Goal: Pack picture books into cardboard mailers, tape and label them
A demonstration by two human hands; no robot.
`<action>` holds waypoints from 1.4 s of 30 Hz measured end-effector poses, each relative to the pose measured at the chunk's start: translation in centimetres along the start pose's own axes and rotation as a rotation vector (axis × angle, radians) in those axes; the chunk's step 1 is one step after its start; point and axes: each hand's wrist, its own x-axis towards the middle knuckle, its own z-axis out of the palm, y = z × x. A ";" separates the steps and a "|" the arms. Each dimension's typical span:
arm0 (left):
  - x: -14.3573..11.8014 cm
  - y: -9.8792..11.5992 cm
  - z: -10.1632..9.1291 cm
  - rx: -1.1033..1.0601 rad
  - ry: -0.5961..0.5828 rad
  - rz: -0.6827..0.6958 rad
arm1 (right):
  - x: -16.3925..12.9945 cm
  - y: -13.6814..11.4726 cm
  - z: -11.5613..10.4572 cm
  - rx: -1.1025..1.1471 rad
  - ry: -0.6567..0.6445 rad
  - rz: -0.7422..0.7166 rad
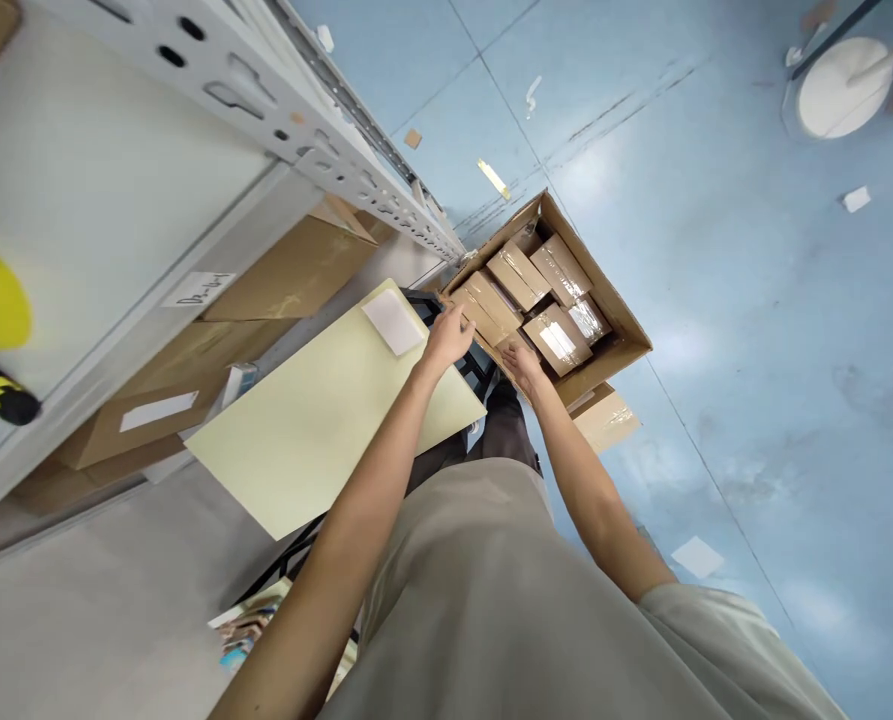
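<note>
Carton (620, 318) near edge under both hands (448, 335); bare floor (753, 330) beyond.

- The left hand (448, 335) rests on the near left edge of an open cardboard carton (618, 310) standing on the blue floor (753, 300).
- The right hand (522, 362) touches the carton's near rim, just beside the left hand; whether either hand grips anything cannot be told.
- Small brown taped boxes (540, 290) are packed side by side inside the carton.
- A pale yellow flat box (318, 420) with a white label lies beside the left forearm, its corner near the left hand.
- A grey metal shelf rack (266, 90) rises at left, with flat brown cartons (296, 265) on its lower level.
- Scraps of paper and tape lie scattered on the floor.
</note>
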 end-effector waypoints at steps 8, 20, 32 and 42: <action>-16.3 -2.8 -2.3 -0.226 0.089 -0.065 | -6.5 -2.6 -0.9 -0.052 -0.064 0.165; -29.6 -9.3 -3.4 -0.543 0.438 -0.047 | -14.4 -5.0 8.7 -0.285 -0.441 0.009; -49.4 -21.4 -6.0 -0.879 0.963 -0.064 | -34.0 8.2 23.8 -0.809 -0.951 -0.119; -67.1 -33.4 -1.0 -1.128 1.411 -0.266 | -45.5 25.6 33.6 -1.271 -1.337 -0.081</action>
